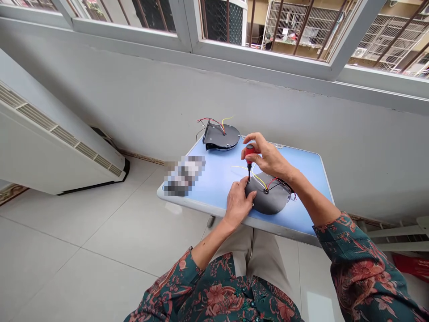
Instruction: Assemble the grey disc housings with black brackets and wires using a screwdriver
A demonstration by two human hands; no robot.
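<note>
A flat black rounded housing [272,203] with yellow, white, red and black wires coming out of its middle lies on the blue tabletop near the front edge. My left hand [238,201] grips its left side, thumb on top and fingers along the rim. Above that, my right hand [264,154] is closed around the handle of a red and black screwdriver [249,154]. The screwdriver stands upright, its tip at the housing's upper-left rim beside my left fingertips. Whether a screw sits under the tip is hidden.
A second black housing [223,136] with similar wires rests at the table's back left corner. Pixelated items [186,175] lie at the left end of the small blue table [214,192]. Behind is a wall [150,94] under barred windows; a white appliance [56,120] stands left.
</note>
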